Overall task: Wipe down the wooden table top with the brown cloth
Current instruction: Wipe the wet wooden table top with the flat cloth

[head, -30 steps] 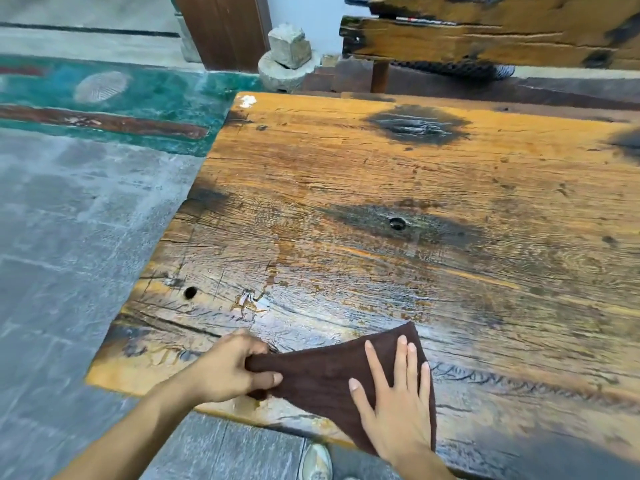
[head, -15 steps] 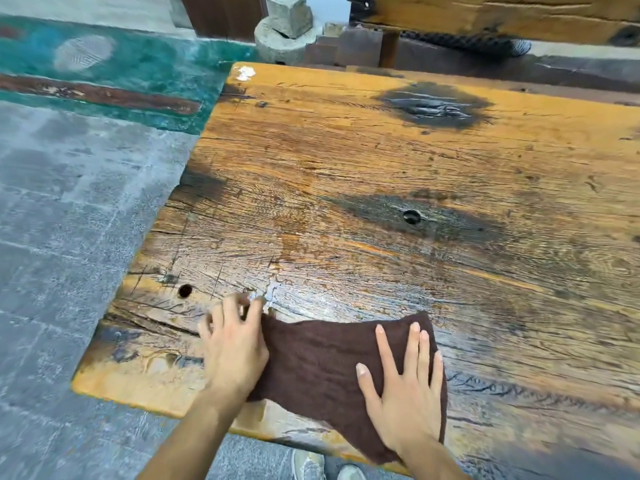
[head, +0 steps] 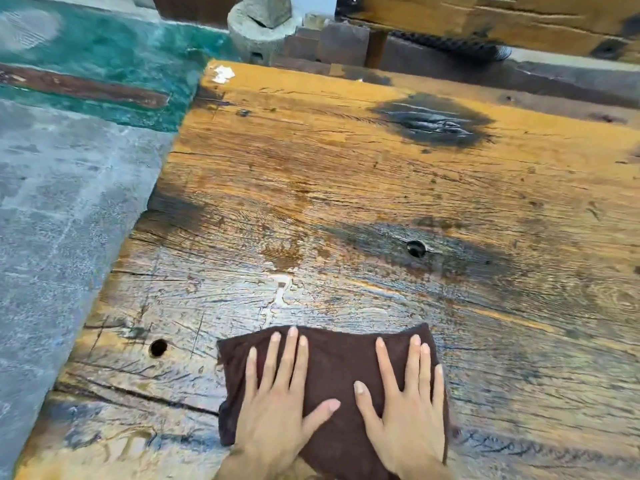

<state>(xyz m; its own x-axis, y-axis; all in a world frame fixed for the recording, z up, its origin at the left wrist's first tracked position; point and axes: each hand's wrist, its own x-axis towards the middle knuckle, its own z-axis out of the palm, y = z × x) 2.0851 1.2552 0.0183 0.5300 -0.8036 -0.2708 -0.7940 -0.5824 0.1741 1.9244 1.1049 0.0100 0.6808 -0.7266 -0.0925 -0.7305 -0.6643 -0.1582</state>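
The wooden table top (head: 363, 188) fills most of the view, orange-brown with dark stains and a glossy wet sheen near me. The brown cloth (head: 332, 368) lies spread flat on its near part. My left hand (head: 277, 410) presses flat on the cloth's left half with fingers straight and spread. My right hand (head: 405, 410) presses flat on the right half in the same way. Both hands lie side by side, thumbs pointing toward each other.
Two small holes mark the top, one hole (head: 158, 347) left of the cloth and another hole (head: 415, 248) farther out. The table's left edge drops to a grey floor (head: 52, 220). A stone block (head: 263, 26) and a wooden beam (head: 485, 19) stand beyond the far edge.
My left hand let go of the cloth's left edge and now lies flat on it. The cloth is spread out wider, and both hands have moved forward on the table.
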